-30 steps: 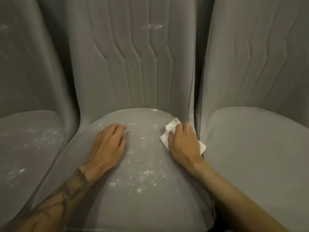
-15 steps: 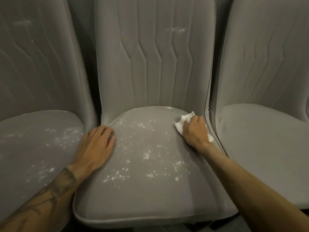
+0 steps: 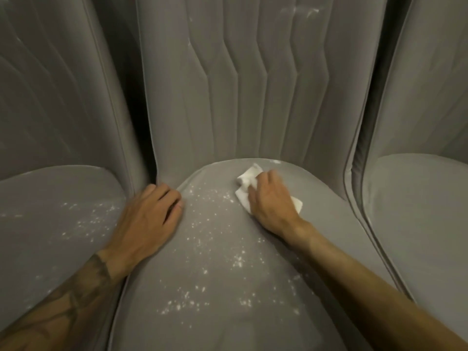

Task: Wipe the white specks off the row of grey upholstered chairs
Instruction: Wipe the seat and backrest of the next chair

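Three grey upholstered chairs with stitched, channelled backrests stand side by side. The person's right hand lies on the rear right part of the middle grey chair seat, its fingers bent over a small white folded cloth and pressing it onto the fabric. The cloth sticks out past the fingertips toward the backrest and a corner shows behind the wrist. Scattered white specks cover the centre and front of this seat, from just left of the cloth down toward the near edge. A few pale smears mark the top of the middle backrest. The left hand rests palm down on the seat's left edge, fingers loosely extended and holding nothing, fingertips at the crease beside the left grey chair seat, which also carries specks. The right grey chair seat looks plain.
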A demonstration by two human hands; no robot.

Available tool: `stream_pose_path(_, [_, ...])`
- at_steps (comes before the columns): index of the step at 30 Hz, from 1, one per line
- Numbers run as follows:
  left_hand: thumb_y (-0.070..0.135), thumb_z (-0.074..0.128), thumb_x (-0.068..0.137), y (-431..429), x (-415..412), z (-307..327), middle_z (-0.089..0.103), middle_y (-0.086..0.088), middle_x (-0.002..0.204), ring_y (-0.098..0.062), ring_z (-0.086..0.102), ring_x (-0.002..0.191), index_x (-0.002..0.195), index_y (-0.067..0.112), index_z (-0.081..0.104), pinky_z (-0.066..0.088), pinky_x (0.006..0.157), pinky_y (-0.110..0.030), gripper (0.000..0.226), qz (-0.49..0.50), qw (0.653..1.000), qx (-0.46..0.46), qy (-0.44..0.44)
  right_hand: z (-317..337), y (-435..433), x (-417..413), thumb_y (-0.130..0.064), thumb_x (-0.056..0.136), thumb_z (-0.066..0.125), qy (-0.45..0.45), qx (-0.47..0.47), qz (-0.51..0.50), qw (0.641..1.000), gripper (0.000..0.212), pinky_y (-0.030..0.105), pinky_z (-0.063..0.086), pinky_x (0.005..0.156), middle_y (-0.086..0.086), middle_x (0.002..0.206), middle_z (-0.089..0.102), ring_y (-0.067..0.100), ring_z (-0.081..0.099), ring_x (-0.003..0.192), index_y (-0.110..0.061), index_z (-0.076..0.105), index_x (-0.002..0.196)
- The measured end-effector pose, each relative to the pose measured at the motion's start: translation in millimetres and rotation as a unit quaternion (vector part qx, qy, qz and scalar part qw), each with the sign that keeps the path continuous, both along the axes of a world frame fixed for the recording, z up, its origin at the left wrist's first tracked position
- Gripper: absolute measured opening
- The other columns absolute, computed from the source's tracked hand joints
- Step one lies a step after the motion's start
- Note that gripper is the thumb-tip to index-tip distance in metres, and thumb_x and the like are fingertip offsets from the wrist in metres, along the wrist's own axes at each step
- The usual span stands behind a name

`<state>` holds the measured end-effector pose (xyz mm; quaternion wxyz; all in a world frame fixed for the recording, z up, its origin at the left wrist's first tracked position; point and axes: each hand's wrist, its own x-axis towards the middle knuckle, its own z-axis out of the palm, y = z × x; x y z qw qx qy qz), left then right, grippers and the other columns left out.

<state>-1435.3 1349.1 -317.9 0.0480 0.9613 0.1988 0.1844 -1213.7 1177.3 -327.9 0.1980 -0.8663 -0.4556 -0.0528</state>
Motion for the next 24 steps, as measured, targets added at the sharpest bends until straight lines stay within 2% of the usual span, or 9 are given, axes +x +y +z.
stream_pose_path(2, [0.03, 0.046, 0.104, 7, 2, -3, 0.054, 0.003, 0.09, -0.014, 0.041, 0.079, 0.093, 0.016, 0.063, 0.035, 0.071, -0.031, 0.025, -0.018, 1.0, 0.005, -0.022, 3, -4, 7, -0.02, 0.102, 0.045, 0.013, 0.01, 0.017, 1.0, 0.023, 0.047, 0.041, 0.081, 0.023, 0.103, 0.052, 0.037, 0.049, 0.09, 0.002, 0.053, 0.101])
stream_pose_path(4, [0.029, 0.046, 0.104, 13, 3, -8, 0.05, 0.006, 0.087, -0.012, 0.039, 0.077, 0.09, 0.017, 0.061, 0.028, 0.07, -0.027, 0.024, -0.036, 0.998, 0.001, -0.047, 6, -12, 29, -0.01, 0.1, 0.047, -0.025, 0.009, -0.011, 1.0, 0.019, 0.051, 0.043, 0.08, 0.029, 0.1, 0.053, 0.041, 0.051, 0.088, 0.008, 0.054, 0.098])
stream_pose_path(6, [0.03, 0.046, 0.104, 18, 1, -12, 0.048, 0.008, 0.087, -0.01, 0.037, 0.078, 0.088, 0.019, 0.06, 0.026, 0.071, -0.025, 0.023, -0.048, 0.997, -0.01, -0.065, 6, -16, 46, -0.002, 0.097, 0.045, -0.033, -0.008, -0.093, 0.995, 0.016, 0.054, 0.044, 0.079, 0.032, 0.1, 0.054, 0.044, 0.051, 0.089, 0.011, 0.055, 0.097])
stream_pose_path(8, [0.032, 0.046, 0.103, 22, 0, -16, 0.047, 0.011, 0.088, -0.008, 0.036, 0.079, 0.089, 0.021, 0.059, 0.026, 0.071, -0.024, 0.022, -0.056, 0.996, -0.019, -0.063, 3, -2, 43, -0.014, 0.101, 0.037, -0.034, -0.05, -0.18, 0.982, 0.025, 0.047, 0.038, 0.087, 0.026, 0.115, 0.052, 0.039, 0.049, 0.102, 0.006, 0.05, 0.11])
stream_pose_path(10, [0.034, 0.044, 0.104, 24, -1, -17, 0.047, 0.011, 0.09, -0.009, 0.038, 0.08, 0.09, 0.022, 0.058, 0.03, 0.073, -0.026, 0.023, -0.063, 0.996, -0.028, -0.056, -1, 21, 19, -0.022, 0.103, 0.035, -0.021, -0.052, -0.164, 0.985, 0.032, 0.045, 0.034, 0.09, 0.024, 0.121, 0.049, 0.036, 0.047, 0.107, 0.003, 0.048, 0.116])
stream_pose_path(14, [0.032, 0.042, 0.104, 20, -4, -11, 0.049, 0.007, 0.09, -0.013, 0.04, 0.081, 0.09, 0.022, 0.056, 0.035, 0.073, -0.03, 0.022, -0.065, 0.995, -0.054, -0.054, 0, 38, -29, -0.027, 0.102, 0.04, 0.04, -0.013, -0.039, 0.998, 0.026, 0.046, 0.038, 0.087, 0.02, 0.109, 0.049, 0.034, 0.048, 0.094, -0.003, 0.05, 0.105])
stream_pose_path(17, [0.029, 0.039, 0.104, 17, -4, -9, 0.049, 0.003, 0.091, -0.017, 0.038, 0.081, 0.09, 0.019, 0.055, 0.04, 0.072, -0.038, 0.024, -0.062, 0.996, -0.052, -0.04, 10, 15, -6, -0.025, 0.103, 0.04, 0.033, -0.039, -0.083, 0.995, 0.027, 0.047, 0.038, 0.091, 0.021, 0.112, 0.05, 0.036, 0.048, 0.098, -0.001, 0.05, 0.109])
stream_pose_path(21, [0.029, 0.032, 0.105, 15, -7, -7, 0.048, -0.001, 0.092, -0.019, 0.037, 0.082, 0.091, 0.018, 0.054, 0.042, 0.071, -0.041, 0.028, -0.041, 0.998, -0.045, -0.032, 11, 10, 19, -0.022, 0.103, 0.036, 0.017, -0.063, -0.233, 0.97, 0.032, 0.047, 0.038, 0.096, 0.025, 0.119, 0.05, 0.038, 0.048, 0.107, 0.005, 0.049, 0.115])
stream_pose_path(24, [0.027, 0.032, 0.105, 12, -6, -9, 0.045, 0.0, 0.092, -0.019, 0.035, 0.082, 0.091, 0.018, 0.051, 0.04, 0.071, -0.04, 0.025, -0.038, 0.999, -0.028, -0.024, 6, 44, -12, -0.027, 0.103, 0.035, 0.032, -0.053, -0.192, 0.979, 0.037, 0.047, 0.036, 0.096, 0.024, 0.124, 0.049, 0.039, 0.047, 0.11, 0.003, 0.048, 0.119])
